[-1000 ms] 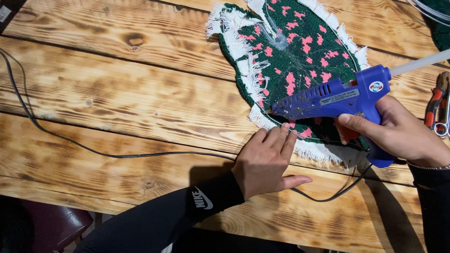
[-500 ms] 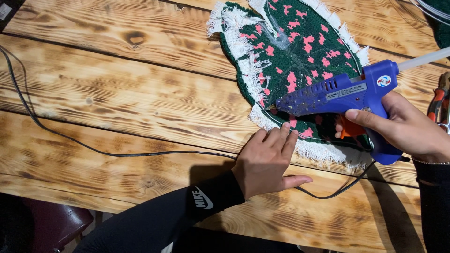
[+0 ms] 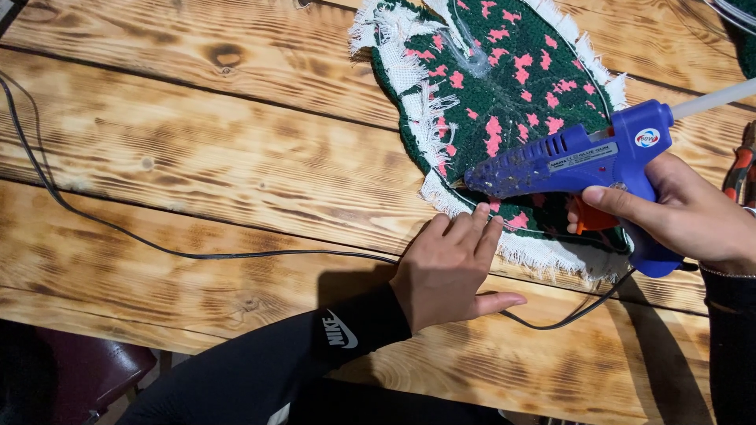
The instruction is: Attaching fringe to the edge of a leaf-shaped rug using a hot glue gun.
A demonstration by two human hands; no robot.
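Note:
A dark green tufted rug piece (image 3: 520,94) with pink spots and a frayed white edge lies on the wooden table (image 3: 197,165). My right hand (image 3: 685,216) grips a blue glue gun (image 3: 583,161) by its handle, a finger at the orange trigger, its nozzle pointing left over the rug's lower edge. A white glue stick pokes out of the gun's back. My left hand (image 3: 449,267) lies flat, its fingertips pressing the rug's white fringe just below the nozzle.
A thin black cord (image 3: 157,248) runs across the table from the left edge and passes under my left hand toward the gun. Red-handled pliers (image 3: 739,173) lie at the right edge. A dark red seat (image 3: 71,378) shows below the table.
The glue gun and my right hand have shifted slightly to the right and down along the rug's edge. My left hand has stayed in place on the fringe.

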